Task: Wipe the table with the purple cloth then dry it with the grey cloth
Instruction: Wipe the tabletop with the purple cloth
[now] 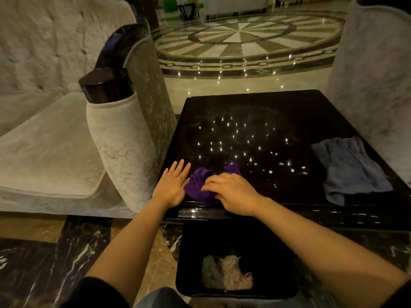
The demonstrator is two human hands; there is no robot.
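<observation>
Black bin (235, 241) sits closest to me, under the table's near edge, with crumpled stuff inside. On the glossy black table (244, 107), my left hand (172, 185) lies flat, fingers spread, gripping nothing, touching the purple cloth's left edge. Right hand (233, 192) presses down on the purple cloth (198, 185), fingers curled over it, at the near-left corner. Grey cloth (349, 170) lies bunched at the right edge, well apart. White droplets between the two.

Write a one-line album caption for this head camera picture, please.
Right hand presses a purple cloth on the black table, left hand flat beside it, grey cloth waiting.
</observation>
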